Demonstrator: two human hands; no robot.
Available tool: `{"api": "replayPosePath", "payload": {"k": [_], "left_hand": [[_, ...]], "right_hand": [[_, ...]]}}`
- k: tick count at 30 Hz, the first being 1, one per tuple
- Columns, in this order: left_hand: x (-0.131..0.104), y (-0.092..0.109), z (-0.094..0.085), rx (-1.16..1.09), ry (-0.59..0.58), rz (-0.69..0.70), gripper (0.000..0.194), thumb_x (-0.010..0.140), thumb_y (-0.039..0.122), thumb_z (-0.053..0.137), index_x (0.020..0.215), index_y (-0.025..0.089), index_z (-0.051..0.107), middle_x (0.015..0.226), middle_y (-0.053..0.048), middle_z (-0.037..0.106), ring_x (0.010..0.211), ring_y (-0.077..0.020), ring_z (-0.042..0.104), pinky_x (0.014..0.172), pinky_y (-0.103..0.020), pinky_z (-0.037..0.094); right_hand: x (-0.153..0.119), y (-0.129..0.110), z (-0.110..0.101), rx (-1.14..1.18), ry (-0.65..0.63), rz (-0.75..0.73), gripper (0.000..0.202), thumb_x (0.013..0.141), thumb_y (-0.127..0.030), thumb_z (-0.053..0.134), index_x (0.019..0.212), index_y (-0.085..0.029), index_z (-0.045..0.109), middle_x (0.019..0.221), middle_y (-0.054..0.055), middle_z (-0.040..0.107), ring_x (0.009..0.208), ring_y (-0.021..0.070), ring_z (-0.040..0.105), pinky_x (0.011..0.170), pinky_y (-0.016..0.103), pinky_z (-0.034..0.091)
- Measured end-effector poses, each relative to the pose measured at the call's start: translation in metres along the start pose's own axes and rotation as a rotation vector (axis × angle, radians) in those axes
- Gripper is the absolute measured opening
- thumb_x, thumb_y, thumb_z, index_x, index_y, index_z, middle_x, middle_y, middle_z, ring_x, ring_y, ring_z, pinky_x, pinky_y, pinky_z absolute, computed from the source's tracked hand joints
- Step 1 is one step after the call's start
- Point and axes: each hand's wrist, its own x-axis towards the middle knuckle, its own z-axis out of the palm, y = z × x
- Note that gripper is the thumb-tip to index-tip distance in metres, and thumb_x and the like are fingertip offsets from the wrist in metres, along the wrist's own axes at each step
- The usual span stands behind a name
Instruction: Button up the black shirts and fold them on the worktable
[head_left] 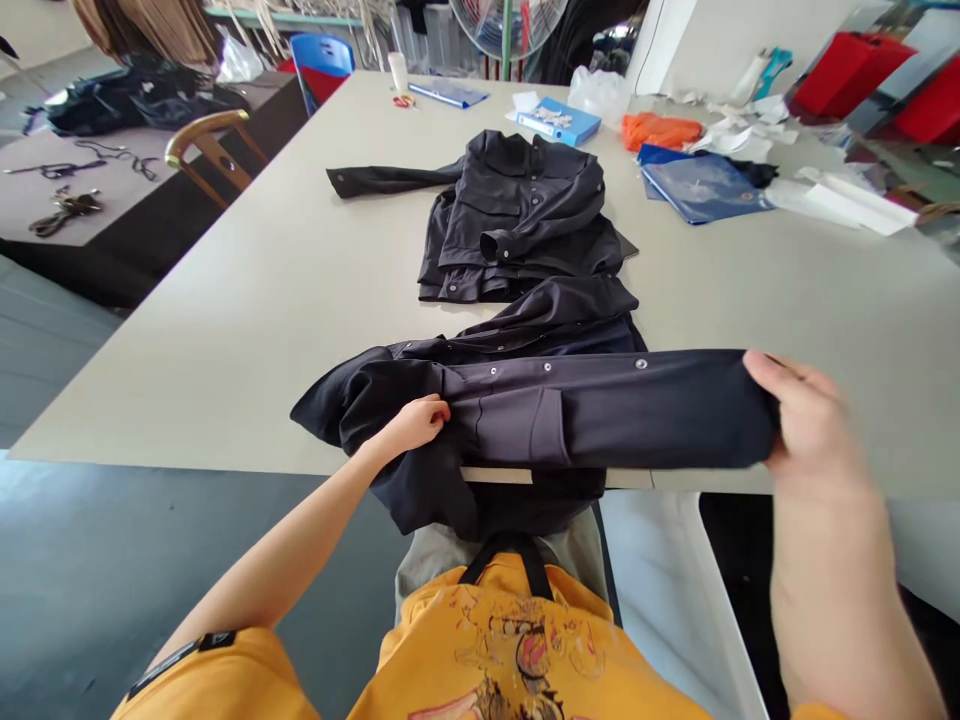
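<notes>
A dark jacket [600, 420] with metal snap buttons along its front lies across the table's near edge, part of it hanging over. My left hand [421, 422] is closed on the cloth near the jacket's middle left. At the far right, my right hand [810, 410] grips the jacket's end, with the thumb on top and the other fingers hidden beneath. The front panel with its pocket flap is stretched between both hands. Beyond it, a stack of dark jackets [517, 205] lies on the table, the top one with its left sleeve spread outward.
The large pale table [225, 330] carries blue folders [701, 185], a blue binder [559, 122], an orange bag [660, 130], scraps of paper, a white cup [398, 72] and red scissors [404, 101] at its far side. A wooden chair [214, 150] stands at left, a fan [508, 25] behind.
</notes>
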Motion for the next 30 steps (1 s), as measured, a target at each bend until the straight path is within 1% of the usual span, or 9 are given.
{"api": "replayPosePath", "payload": {"k": [2,4,8,11,14,20,23,27,30], "left_hand": [[-0.005,0.003,-0.005,0.088,-0.081,-0.085,0.029,0.081,0.015,0.045,0.089,0.020,0.072,0.099,-0.008,0.073,0.089,-0.0212,0.069,0.082,-0.028,0.052],[-0.005,0.008,-0.014,0.159,-0.226,-0.197,0.026,0.081,0.016,0.047,0.083,0.019,0.072,0.088,-0.009,0.075,0.084,-0.0226,0.071,0.080,-0.030,0.053],[0.002,0.019,-0.035,0.137,-0.528,-0.396,0.021,0.078,0.020,0.049,0.071,0.017,0.069,0.062,-0.010,0.070,0.061,-0.0236,0.069,0.069,-0.033,0.056],[0.014,0.038,-0.046,0.224,-0.276,-0.306,0.023,0.083,0.024,0.048,0.079,0.019,0.071,0.078,-0.011,0.074,0.074,-0.0271,0.071,0.075,-0.038,0.056],[0.041,0.073,-0.046,0.200,0.020,-0.134,0.025,0.088,0.026,0.046,0.095,0.024,0.071,0.104,-0.008,0.074,0.095,-0.0268,0.070,0.084,-0.037,0.055],[0.133,0.139,-0.019,0.031,0.151,0.003,0.032,0.090,0.020,0.049,0.116,0.021,0.066,0.122,-0.010,0.066,0.116,-0.0283,0.061,0.099,-0.041,0.050],[0.152,0.159,-0.006,-0.007,0.255,0.011,0.034,0.090,0.017,0.049,0.122,0.017,0.063,0.126,-0.014,0.062,0.121,-0.0305,0.057,0.102,-0.046,0.048],[0.102,0.180,0.020,-0.234,0.332,0.360,0.033,0.094,0.012,0.038,0.107,0.020,0.067,0.111,-0.010,0.067,0.108,-0.0214,0.062,0.099,-0.037,0.050],[0.041,0.188,0.056,-0.260,0.099,0.752,0.029,0.090,0.013,0.042,0.099,0.022,0.069,0.098,-0.007,0.070,0.096,-0.0188,0.065,0.092,-0.035,0.052]], "right_hand": [[-0.015,-0.005,-0.005,-0.172,-0.203,0.026,0.027,0.077,-0.049,0.072,0.089,-0.025,0.075,0.083,0.003,0.075,0.081,0.0237,0.070,0.073,0.033,0.056],[-0.017,0.015,-0.008,-0.419,-0.361,-0.007,0.027,0.081,-0.046,0.066,0.087,-0.023,0.075,0.089,0.005,0.076,0.091,0.0260,0.070,0.082,0.034,0.054],[-0.004,0.105,-0.025,-1.012,-0.405,0.003,0.025,0.083,-0.029,0.051,0.074,-0.021,0.072,0.082,0.008,0.076,0.082,0.0264,0.070,0.079,0.035,0.051],[-0.001,0.167,-0.035,-1.088,-0.521,0.050,0.026,0.079,-0.016,0.048,0.083,-0.020,0.073,0.088,0.008,0.077,0.084,0.0245,0.071,0.077,0.032,0.051],[-0.007,0.192,-0.027,-1.063,-0.519,0.026,0.031,0.081,-0.016,0.050,0.101,-0.020,0.073,0.103,0.008,0.077,0.093,0.0241,0.071,0.080,0.031,0.052],[-0.019,0.179,0.005,-0.962,-0.468,0.000,0.030,0.090,-0.044,0.058,0.102,-0.021,0.074,0.106,0.011,0.077,0.099,0.0294,0.072,0.083,0.036,0.054],[-0.021,0.171,0.003,-0.855,-0.446,-0.101,0.033,0.093,-0.048,0.055,0.099,-0.022,0.075,0.103,0.010,0.077,0.097,0.0299,0.073,0.082,0.035,0.054],[0.008,0.143,-0.003,-0.765,-0.229,-0.229,0.041,0.095,-0.053,0.050,0.093,-0.020,0.075,0.088,0.010,0.077,0.084,0.0288,0.072,0.075,0.035,0.053],[0.053,0.092,0.016,-0.657,0.009,-0.322,0.039,0.095,-0.050,0.055,0.092,-0.018,0.075,0.092,0.012,0.077,0.091,0.0292,0.071,0.080,0.036,0.055]]}}
